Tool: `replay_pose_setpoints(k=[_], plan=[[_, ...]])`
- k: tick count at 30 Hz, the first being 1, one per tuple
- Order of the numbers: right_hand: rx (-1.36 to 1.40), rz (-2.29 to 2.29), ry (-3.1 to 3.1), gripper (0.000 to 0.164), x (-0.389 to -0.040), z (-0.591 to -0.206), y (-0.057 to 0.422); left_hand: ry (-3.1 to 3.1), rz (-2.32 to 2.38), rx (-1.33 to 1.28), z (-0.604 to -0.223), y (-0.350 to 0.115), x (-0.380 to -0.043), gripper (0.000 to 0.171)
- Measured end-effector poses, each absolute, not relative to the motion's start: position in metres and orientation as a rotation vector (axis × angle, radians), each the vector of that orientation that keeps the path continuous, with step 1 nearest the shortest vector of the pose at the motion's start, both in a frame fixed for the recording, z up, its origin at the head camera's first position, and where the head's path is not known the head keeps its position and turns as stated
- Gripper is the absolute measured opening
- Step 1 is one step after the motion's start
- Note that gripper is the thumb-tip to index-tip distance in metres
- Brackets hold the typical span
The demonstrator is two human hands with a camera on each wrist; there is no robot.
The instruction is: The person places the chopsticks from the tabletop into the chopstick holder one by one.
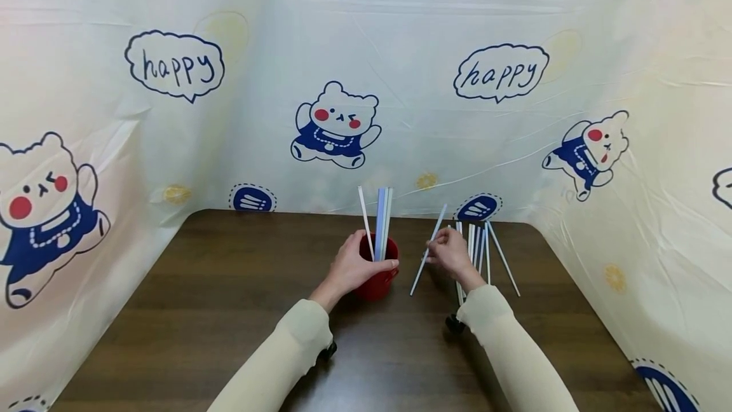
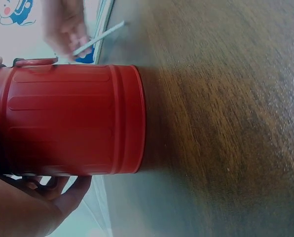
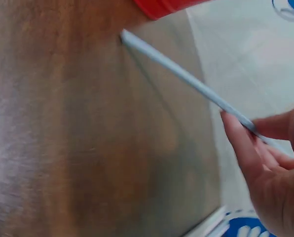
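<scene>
A red ribbed bucket (image 1: 374,288) stands upright on the table with several white, blue and pale green straws (image 1: 382,224) leaning inside it. My left hand (image 1: 357,262) grips the bucket near its rim, thumb across the near side. In the left wrist view the bucket's wall (image 2: 68,118) fills much of the picture. To the right, my right hand (image 1: 452,252) pinches a pale blue straw (image 1: 420,272) between thumb and fingers. That straw (image 3: 176,74) slants, its lower end near the tabletop. Several loose straws (image 1: 487,250) lie beyond and beside the right hand.
The brown wooden table (image 1: 229,310) ends at a pale printed curtain (image 1: 412,145) behind it, and the curtain continues along both sides. One loose straw (image 1: 506,262) lies angled at the right of the pile.
</scene>
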State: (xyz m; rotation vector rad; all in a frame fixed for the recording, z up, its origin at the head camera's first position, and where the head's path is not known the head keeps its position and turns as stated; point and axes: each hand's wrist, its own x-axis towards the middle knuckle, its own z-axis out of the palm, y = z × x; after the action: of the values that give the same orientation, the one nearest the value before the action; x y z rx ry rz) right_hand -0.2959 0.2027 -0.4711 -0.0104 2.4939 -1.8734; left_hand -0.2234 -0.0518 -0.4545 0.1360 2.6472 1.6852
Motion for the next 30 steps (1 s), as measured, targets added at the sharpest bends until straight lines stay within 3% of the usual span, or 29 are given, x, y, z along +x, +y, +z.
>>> replay_pose_setpoints(k=[6, 15, 23, 30], plan=[[-0.188, -1.983, 2.739, 0.018, -0.295, -0.44, 0.19, 2.653, 1.694, 0.125, -0.456, -0.053, -0.225, 0.08], [-0.331, -2.364, 2.592, 0.029, -0.287, -0.4, 0.173, 2.658, 1.686, 0.141, -0.455, -0.052, -0.223, 0.081], [-0.477, -2.436, 2.579, 0.029, -0.262, -0.361, 0.156, 2.652, 1.699, 0.148, -0.455, -0.053, -0.225, 0.081], [-0.462, -2.527, 2.459, 0.031, -0.256, -0.357, 0.15, 2.639, 1.703, 0.158, -0.456, -0.053, -0.225, 0.084]])
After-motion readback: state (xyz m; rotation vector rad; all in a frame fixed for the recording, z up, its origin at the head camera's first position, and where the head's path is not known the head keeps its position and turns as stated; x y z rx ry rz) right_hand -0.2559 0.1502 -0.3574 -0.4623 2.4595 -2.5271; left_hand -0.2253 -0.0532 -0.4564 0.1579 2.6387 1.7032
